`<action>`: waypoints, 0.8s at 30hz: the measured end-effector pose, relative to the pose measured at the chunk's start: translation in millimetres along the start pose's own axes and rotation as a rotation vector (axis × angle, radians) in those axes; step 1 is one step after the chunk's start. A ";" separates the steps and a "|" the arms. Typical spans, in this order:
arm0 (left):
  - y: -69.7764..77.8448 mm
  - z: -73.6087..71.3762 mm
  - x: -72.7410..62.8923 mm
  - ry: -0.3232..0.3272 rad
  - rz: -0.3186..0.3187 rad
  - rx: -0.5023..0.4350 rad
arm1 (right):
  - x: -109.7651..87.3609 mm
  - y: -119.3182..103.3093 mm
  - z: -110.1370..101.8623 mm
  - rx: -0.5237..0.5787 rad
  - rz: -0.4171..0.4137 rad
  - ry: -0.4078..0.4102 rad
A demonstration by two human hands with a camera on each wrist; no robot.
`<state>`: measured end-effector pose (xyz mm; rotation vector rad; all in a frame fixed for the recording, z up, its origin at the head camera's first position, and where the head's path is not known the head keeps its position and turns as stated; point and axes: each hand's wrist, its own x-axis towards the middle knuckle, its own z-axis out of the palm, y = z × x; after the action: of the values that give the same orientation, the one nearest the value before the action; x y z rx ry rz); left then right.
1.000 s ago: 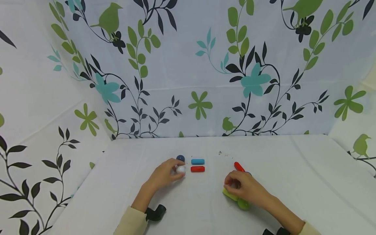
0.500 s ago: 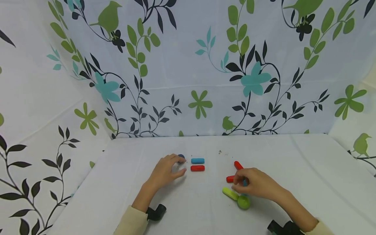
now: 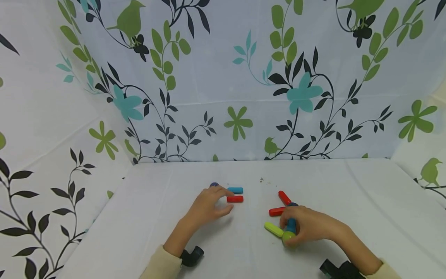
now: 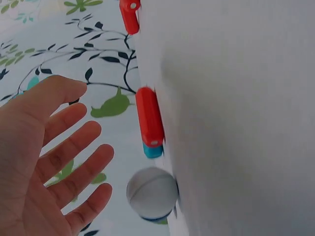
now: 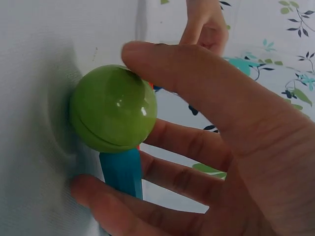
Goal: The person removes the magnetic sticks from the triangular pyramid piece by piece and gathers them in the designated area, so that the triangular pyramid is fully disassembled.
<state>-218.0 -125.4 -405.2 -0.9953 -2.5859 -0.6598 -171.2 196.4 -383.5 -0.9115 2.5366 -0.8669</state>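
At the left, a cream sleeve (image 3: 161,265) and a black wrist device (image 3: 192,256) lead to the left hand (image 3: 208,205), above the white surface (image 3: 244,248). Its thumb and fingers are spread wide apart, and it holds nothing. Just beyond its knuckles a left dark blue ball (image 3: 214,184) shows partly; the left wrist view also shows a white ball (image 4: 151,192) near that hand. Next come two short sticks lying side by side, a left blue stick (image 3: 237,190) behind and a left red stick (image 3: 235,199) in front, the index fingertip near both.

Well apart to the right, a lime stick (image 3: 273,228) slants with one end at a glossy green ball (image 5: 113,108). Behind it a lower red stick (image 3: 276,211) and an upper red stick (image 3: 283,197) point toward a right dark blue ball (image 3: 292,204), partly covered. A right blue stick (image 3: 291,224) extends toward the green ball. The right hand (image 3: 308,224) is partly curled about the green ball and right blue stick, thumb beside the ball; whether it grips either cannot be told. Another black wrist device (image 3: 343,270) sits at its wrist.
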 end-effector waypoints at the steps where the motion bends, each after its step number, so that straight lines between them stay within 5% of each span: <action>1: 2.1 1.5 0.2 -0.010 0.014 0.002 | 0.0 1.0 0.2 0.010 -0.006 -0.007; 14: 30.3 9.7 1.1 -0.190 0.020 -0.069 | 10.2 -0.9 9.1 0.032 -0.040 0.018; 24: 37.1 18.0 2.5 -0.351 0.045 -0.248 | 18.1 -0.7 21.9 0.041 -0.113 0.071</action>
<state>-196.1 -90.5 -408.1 -1.3495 -2.8161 -0.8791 -174.3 174.5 -401.4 -1.0375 2.5370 -0.9973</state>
